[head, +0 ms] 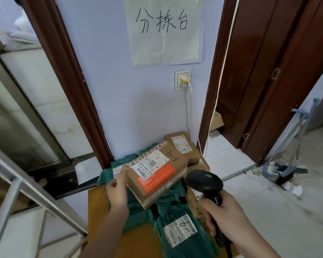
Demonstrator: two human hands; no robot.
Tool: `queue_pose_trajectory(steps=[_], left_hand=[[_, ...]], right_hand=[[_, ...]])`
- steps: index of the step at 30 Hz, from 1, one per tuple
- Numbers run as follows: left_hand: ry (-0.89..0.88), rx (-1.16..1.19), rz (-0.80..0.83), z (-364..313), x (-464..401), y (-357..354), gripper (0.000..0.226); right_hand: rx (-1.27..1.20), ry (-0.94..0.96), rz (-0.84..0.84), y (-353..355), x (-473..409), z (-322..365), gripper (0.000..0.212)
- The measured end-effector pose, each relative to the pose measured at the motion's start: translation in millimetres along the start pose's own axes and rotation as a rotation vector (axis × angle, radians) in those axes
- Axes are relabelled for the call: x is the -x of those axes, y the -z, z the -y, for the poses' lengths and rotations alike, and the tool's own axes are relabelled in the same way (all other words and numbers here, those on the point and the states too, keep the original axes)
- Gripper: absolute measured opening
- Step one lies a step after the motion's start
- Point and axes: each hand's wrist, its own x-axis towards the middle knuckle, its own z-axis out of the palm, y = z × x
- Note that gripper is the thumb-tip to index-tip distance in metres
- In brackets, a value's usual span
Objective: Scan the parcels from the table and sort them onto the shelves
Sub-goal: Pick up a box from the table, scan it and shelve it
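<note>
1. A brown cardboard box (157, 174) with an orange panel is held by its left edge in the left hand (117, 190), at the centre of the frame; fingers and thumb are pinched on that edge. The box is tilted, and whether it is lifted clear of the pile beneath or resting on it cannot be told.
2. A black barcode scanner (205, 185) is grasped round its handle by the right hand (224, 215), lower right of centre, its head just beside the box's right end.
3. The step in hand is judged to be the scan. The white label (153, 162) on the box's top face should be kept turned up and flat towards the scanner head — the barcode strip beside the orange panel is the likely target.
4. The box is best steadied with a firmer hold, since a grip on one edge lets the far end sag.
5. The scanner should be aimed so that only this label is covered; the green bag (177, 231) with its own label lies at the bottom centre on the table (101, 216), and a second box (183, 146) sits just behind — either might be read by mistake.
6. The handwritten mark on the box's upper right should be checked before a shelf is chosen.
</note>
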Motion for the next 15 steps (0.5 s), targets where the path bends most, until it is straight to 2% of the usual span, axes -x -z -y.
queue_pose_trajectory(steps=[4, 7, 11, 12, 15], left_hand=[[0.117, -0.047, -0.039, 33, 30, -2, 0.126], [0.223, -0.052, 0.068, 45, 38, -11, 0.142], [0.260, 0.039, 0.238, 47, 40, -13, 0.155], [0.263, 0.036, 0.260, 47, 40, -10, 0.153], [0.245, 0.037, 0.268, 50, 27, 4, 0.123]], right_hand=[[-0.004, 0.018, 0.080, -15, -8, 9, 0.016], [0.046, 0.032, 0.115, -24, -9, 13, 0.024], [0.037, 0.037, 0.138, -31, -8, 15, 0.028], [0.038, 0.039, 0.140, -32, -8, 14, 0.028], [0.035, 0.032, 0.142, -33, -7, 12, 0.025]])
